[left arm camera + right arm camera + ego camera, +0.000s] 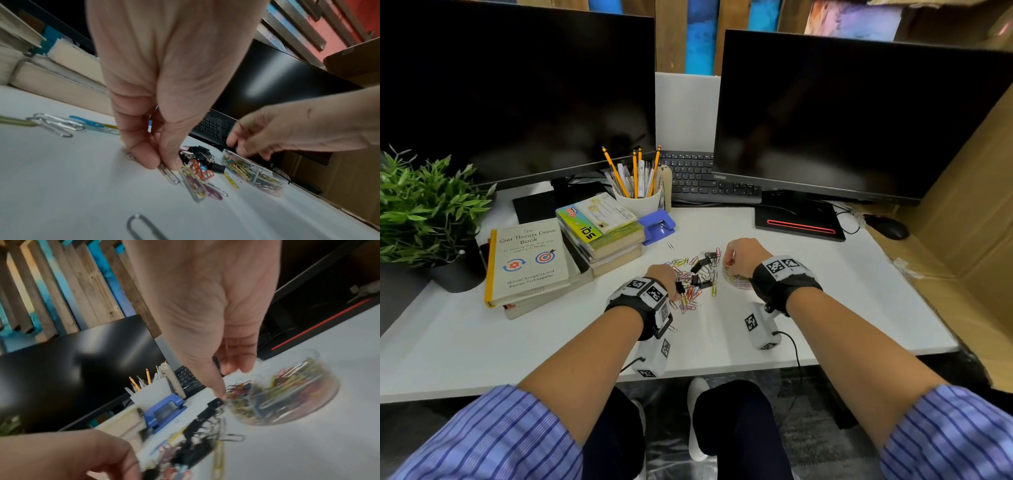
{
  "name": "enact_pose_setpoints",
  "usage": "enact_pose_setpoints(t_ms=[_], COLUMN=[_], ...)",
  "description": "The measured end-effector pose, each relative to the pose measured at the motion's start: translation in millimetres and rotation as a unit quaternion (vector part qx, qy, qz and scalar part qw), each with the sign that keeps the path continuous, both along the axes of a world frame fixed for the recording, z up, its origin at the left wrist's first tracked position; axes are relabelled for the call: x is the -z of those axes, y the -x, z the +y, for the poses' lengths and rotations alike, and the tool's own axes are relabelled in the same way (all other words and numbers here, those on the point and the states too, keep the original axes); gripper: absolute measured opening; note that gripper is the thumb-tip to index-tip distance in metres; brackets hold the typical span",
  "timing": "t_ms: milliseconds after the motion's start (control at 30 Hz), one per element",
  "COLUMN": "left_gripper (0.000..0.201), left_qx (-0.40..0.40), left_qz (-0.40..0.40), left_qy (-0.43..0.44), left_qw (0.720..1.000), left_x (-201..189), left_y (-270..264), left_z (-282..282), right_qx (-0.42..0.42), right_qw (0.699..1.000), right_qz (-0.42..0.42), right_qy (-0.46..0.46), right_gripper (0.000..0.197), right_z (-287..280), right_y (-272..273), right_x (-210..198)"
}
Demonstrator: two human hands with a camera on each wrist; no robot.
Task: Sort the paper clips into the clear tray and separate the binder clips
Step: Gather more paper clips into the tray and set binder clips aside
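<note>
A loose pile of coloured paper clips (688, 293) mixed with black binder clips (702, 270) lies on the white desk (825, 308) between my hands. In the left wrist view my left hand (164, 164) pinches a silver paper clip (169, 174) against the desk at the pile's near edge. The round clear tray (320, 399), holding several coloured clips, stands just right of the pile. My right hand (230, 378) hovers over the tray with its fingers hanging loosely, and I see nothing held in it. More binder clips (199, 446) lie beside the tray.
Stacked books (599, 233), a blue hole punch (657, 226) and a pencil cup (637, 200) stand behind the pile. One stray silver clip (670, 245) lies near the punch. Two monitors, a keyboard (698, 178) and a mouse (887, 228) fill the back; cardboard (969, 205) walls the right.
</note>
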State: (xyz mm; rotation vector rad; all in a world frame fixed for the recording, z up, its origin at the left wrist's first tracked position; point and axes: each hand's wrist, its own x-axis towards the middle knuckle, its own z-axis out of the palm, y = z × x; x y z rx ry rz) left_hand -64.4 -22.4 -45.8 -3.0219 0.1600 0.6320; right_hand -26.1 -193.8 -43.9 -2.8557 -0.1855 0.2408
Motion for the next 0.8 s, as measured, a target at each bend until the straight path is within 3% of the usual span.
enact_pose_setpoints(t_ms=[100, 167, 267, 333, 467, 600, 733, 800], left_gripper=[0.047, 0.043, 0.018, 0.025, 0.026, 0.038, 0.061, 0.063], left_qx=[-0.007, -0.013, -0.011, -0.009, -0.066, -0.108, -0.110, -0.105], left_qz=[-0.015, -0.012, -0.002, -0.019, -0.085, -0.118, -0.069, -0.057], left_qy=[0.027, 0.054, 0.124, 0.170, 0.249, 0.224, 0.134, 0.088], left_qw=[0.999, 0.998, 0.992, 0.985, 0.963, 0.961, 0.982, 0.989], left_x=[4.1, 11.0, 14.4, 17.4, 19.5, 15.0, 16.1, 17.4], left_y=[1.2, -2.2, -1.6, 0.1, 0.5, -6.0, -4.6, -0.5], left_z=[1.4, 3.6, 10.0, 17.3, 41.2, 58.0, 59.7, 55.6], right_qx=[0.012, -0.027, -0.118, -0.144, -0.146, -0.098, -0.096, -0.106], right_qw=[0.996, 0.994, 0.990, 0.987, 0.987, 0.992, 0.992, 0.989], right_qz=[-0.044, -0.030, 0.055, 0.070, 0.059, 0.075, 0.078, 0.104], right_qy=[-0.074, -0.105, -0.053, -0.018, 0.020, 0.031, 0.007, 0.022], right_gripper=[0.021, 0.024, 0.039, 0.043, 0.033, 0.037, 0.055, 0.063], right_z=[12.7, 26.3, 48.7, 56.9, 50.7, 44.0, 62.3, 74.9], right_y=[2.2, 7.9, 18.5, 21.9, 22.2, 13.9, 5.1, 0.5], right_x=[-4.4, -6.8, 0.7, 8.7, 9.9, 0.8, -8.5, -5.4])
